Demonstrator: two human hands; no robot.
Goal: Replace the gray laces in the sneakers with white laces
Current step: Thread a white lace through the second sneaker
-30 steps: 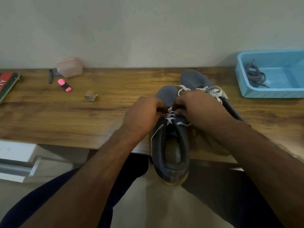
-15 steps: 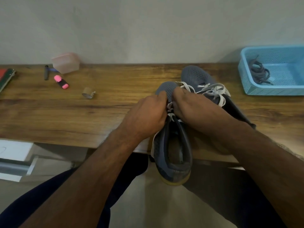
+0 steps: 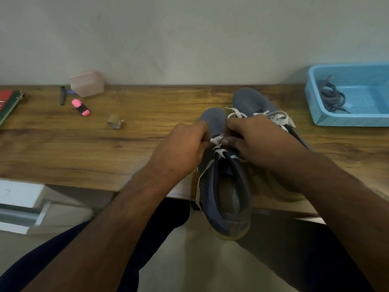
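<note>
Both hands' fingers pinch the white lace (image 3: 216, 144) over the near sneaker (image 3: 226, 186): left hand (image 3: 181, 148), right hand (image 3: 252, 138); even tension on both ends should seat each crossing flat.

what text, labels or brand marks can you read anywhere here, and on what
None can be read.
Red and green book at the table's left edge: a white mark on its cover, cut off by the frame and too blurred to read.
Pink highlighter, near sneaker, far sneaker, blue basket: no lettering visible.

Head-worn view, forward-down, close
</note>
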